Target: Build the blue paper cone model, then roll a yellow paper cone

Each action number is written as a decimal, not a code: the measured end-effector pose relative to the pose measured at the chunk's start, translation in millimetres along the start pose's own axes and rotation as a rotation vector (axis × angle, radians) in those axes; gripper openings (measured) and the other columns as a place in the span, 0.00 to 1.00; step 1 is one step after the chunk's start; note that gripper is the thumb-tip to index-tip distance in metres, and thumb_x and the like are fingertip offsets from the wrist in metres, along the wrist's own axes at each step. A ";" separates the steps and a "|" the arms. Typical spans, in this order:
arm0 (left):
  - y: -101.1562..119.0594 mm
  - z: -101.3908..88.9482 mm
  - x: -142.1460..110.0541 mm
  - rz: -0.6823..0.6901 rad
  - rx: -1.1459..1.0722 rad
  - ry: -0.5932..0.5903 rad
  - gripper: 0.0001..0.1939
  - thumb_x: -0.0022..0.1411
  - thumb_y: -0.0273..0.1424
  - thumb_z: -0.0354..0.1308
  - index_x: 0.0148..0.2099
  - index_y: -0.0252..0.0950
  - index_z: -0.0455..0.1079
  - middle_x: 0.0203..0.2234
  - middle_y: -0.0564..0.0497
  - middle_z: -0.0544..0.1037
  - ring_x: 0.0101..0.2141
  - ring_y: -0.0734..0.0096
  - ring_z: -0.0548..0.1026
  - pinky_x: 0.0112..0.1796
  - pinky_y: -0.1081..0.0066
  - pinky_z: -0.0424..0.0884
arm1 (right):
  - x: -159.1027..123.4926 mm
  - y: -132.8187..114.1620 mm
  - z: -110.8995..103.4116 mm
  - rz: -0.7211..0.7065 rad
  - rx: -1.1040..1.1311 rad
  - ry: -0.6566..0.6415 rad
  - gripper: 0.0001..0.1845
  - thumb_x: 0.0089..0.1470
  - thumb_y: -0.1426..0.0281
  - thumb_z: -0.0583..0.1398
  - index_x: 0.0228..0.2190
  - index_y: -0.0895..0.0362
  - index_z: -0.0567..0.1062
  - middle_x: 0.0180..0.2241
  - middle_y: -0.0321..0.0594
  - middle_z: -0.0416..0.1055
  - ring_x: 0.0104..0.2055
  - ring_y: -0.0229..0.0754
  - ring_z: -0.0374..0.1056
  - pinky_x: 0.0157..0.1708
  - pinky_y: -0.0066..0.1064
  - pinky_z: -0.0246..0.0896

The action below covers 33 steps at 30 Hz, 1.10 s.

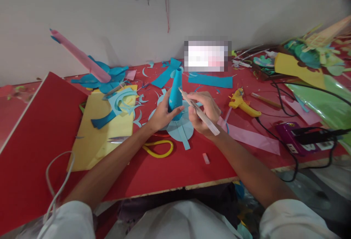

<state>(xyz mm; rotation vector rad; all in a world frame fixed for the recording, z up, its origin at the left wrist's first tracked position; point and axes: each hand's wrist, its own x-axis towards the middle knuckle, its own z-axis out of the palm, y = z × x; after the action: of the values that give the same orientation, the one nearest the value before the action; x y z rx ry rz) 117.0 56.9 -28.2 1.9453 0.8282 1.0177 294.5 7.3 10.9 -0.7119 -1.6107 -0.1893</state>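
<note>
The cone (174, 93) gripped by the left hand (161, 114) looks like smooth, matt paper; the pen (202, 115) gripped by the right hand (206, 110) has a smooth body. Beneath both grips, the table (181, 169) has a smooth top with a faint sheen and a rough, chipped near edge. Left of the grips, scissors (159, 155) with shiny metal blades and smooth plastic handles lie by matt paper sheets (94, 140). To their right, the glue gun (244, 105) looks like hard plastic, the green sheet (326, 102) like glossy film.

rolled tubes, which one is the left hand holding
The blue tube, gripped in the left hand; the pink tube is farther left, touched by neither hand.
</note>
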 end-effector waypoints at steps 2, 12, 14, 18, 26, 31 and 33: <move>-0.2 -0.3 0.0 0.002 0.005 0.000 0.39 0.67 0.51 0.62 0.73 0.44 0.55 0.65 0.41 0.69 0.61 0.51 0.72 0.59 0.54 0.70 | 0.4 -0.6 0.0 0.009 -0.020 0.001 0.13 0.68 0.66 0.57 0.51 0.53 0.73 0.40 0.44 0.79 0.40 0.45 0.77 0.36 0.39 0.77; -1.8 0.3 -0.3 0.014 0.005 0.013 0.40 0.67 0.54 0.59 0.73 0.41 0.54 0.65 0.40 0.68 0.63 0.50 0.70 0.62 0.54 0.68 | -0.4 0.5 -0.7 -0.001 -0.024 -0.044 0.15 0.68 0.64 0.57 0.53 0.54 0.72 0.42 0.46 0.80 0.41 0.47 0.79 0.39 0.41 0.78; -2.0 0.2 -0.5 0.014 0.005 0.012 0.40 0.67 0.54 0.60 0.73 0.42 0.55 0.65 0.40 0.69 0.62 0.50 0.71 0.61 0.54 0.68 | -0.6 0.9 -0.5 0.006 -0.024 -0.044 0.14 0.68 0.64 0.57 0.53 0.53 0.72 0.42 0.46 0.80 0.41 0.47 0.79 0.39 0.41 0.78; -2.3 0.0 -1.1 -0.006 0.010 0.009 0.39 0.67 0.52 0.60 0.72 0.42 0.55 0.62 0.41 0.71 0.60 0.50 0.72 0.60 0.54 0.69 | 0.1 0.8 -0.4 0.001 -0.016 -0.022 0.14 0.68 0.65 0.57 0.53 0.54 0.72 0.41 0.45 0.80 0.41 0.46 0.78 0.37 0.40 0.77; -1.7 0.0 -2.1 -0.030 0.005 0.006 0.40 0.67 0.52 0.61 0.73 0.43 0.54 0.59 0.42 0.72 0.59 0.50 0.72 0.58 0.53 0.71 | -0.2 1.7 -0.7 -0.021 -0.027 0.033 0.15 0.68 0.64 0.57 0.54 0.51 0.72 0.39 0.43 0.80 0.39 0.47 0.78 0.36 0.40 0.78; 1.8 -0.4 -1.3 -0.073 -0.015 0.009 0.38 0.65 0.52 0.63 0.69 0.43 0.58 0.54 0.43 0.75 0.54 0.53 0.75 0.54 0.55 0.74 | -3.8 6.4 1.1 0.015 -0.064 0.105 0.17 0.69 0.60 0.56 0.56 0.48 0.71 0.45 0.46 0.79 0.43 0.51 0.79 0.39 0.46 0.79; 3.4 -0.9 -1.2 -0.088 -0.034 0.018 0.37 0.64 0.53 0.63 0.67 0.41 0.60 0.51 0.43 0.76 0.52 0.54 0.75 0.52 0.56 0.75 | -5.3 7.2 2.6 0.086 -0.023 0.090 0.17 0.70 0.59 0.56 0.56 0.48 0.72 0.46 0.47 0.79 0.46 0.51 0.78 0.44 0.47 0.79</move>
<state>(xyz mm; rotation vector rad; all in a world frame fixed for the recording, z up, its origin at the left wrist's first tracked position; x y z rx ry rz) 116.3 54.6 -25.4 1.8573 0.8930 0.9920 296.3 12.6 3.5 -0.7787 -1.4916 -0.1750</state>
